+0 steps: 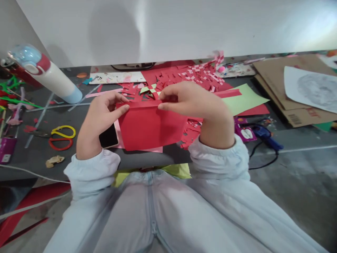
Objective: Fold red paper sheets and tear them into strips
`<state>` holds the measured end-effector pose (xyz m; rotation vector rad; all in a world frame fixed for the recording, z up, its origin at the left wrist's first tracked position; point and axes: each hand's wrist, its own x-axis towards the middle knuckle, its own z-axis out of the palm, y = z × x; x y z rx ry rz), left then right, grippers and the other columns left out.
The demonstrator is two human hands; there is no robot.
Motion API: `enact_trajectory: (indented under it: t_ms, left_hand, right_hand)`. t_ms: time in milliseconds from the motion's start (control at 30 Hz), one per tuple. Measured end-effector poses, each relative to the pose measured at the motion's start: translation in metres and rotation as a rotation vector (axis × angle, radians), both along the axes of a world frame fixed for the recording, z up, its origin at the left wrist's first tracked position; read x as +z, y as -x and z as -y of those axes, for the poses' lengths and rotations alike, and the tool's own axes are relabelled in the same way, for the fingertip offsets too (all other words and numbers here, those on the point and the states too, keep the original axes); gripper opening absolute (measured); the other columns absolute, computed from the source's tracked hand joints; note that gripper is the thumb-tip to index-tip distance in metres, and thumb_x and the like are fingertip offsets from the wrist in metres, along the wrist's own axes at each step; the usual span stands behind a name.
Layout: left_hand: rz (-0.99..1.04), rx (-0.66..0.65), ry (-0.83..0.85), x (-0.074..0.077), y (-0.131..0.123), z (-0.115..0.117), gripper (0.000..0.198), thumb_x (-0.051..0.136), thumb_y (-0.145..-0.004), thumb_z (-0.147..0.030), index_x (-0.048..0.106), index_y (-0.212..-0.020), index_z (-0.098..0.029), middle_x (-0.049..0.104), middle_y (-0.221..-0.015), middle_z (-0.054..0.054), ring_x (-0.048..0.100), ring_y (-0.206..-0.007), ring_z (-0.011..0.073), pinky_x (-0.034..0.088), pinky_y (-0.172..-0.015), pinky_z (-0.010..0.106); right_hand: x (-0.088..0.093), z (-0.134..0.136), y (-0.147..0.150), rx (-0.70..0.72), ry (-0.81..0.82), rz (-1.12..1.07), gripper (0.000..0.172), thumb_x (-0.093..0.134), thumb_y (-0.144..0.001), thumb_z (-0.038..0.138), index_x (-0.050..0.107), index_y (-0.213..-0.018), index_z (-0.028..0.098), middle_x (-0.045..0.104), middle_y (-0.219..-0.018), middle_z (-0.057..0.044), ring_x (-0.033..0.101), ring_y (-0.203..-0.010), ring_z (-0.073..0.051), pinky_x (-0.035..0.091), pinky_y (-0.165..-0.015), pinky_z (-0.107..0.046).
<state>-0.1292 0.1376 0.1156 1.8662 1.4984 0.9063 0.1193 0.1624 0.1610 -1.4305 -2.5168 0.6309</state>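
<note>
A sheet of red paper point(152, 127) is held up between my hands, with a narrow folded band along its top edge. My left hand point(101, 119) pinches the top left corner between thumb and fingers. Farther right along the same edge, my right hand point(188, 100) pinches the fold, its thumb in front. Pink paper point(154, 149) shows beneath the red sheet, and a dark phone point(109, 137) lies partly under my left wrist. Cut red and pink woven strips point(195, 75) are heaped behind my hands.
Scissors point(62, 137) with yellow and red handles and a white bottle point(56, 77) stand or lie at left. Right of my right hand are green paper point(246, 100), a blue glue gun point(267, 137) with its cable, and cardboard point(302, 114) under a printed sheet point(313, 88).
</note>
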Motion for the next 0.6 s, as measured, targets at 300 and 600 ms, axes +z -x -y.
enact_trajectory:
  t_ms: [300,600]
  left_hand:
    - [-0.18,-0.175,0.241,-0.038,0.003,-0.035,0.024,0.065,-0.071,-0.041,0.067,-0.067,-0.017,0.064,-0.063,0.0,0.057,-0.063,0.0148,0.041,-0.06,0.026]
    - [-0.079,-0.029,0.153,-0.076,0.002,-0.039,0.014,0.062,-0.075,-0.027,0.07,-0.08,-0.017,0.072,-0.086,0.003,0.063,-0.078,0.016,0.048,-0.078,0.03]
  right_hand:
    - [-0.078,-0.037,0.008,-0.012,0.169,-0.1,0.015,0.066,-0.077,0.027,0.073,-0.08,0.014,0.068,-0.072,-0.001,0.057,-0.068,-0.013,0.037,-0.063,-0.024]
    - [-0.115,-0.044,0.029,-0.037,0.004,-0.192,0.017,0.065,-0.081,0.021,0.077,-0.093,0.016,0.075,-0.092,-0.007,0.065,-0.085,-0.018,0.044,-0.075,-0.028]
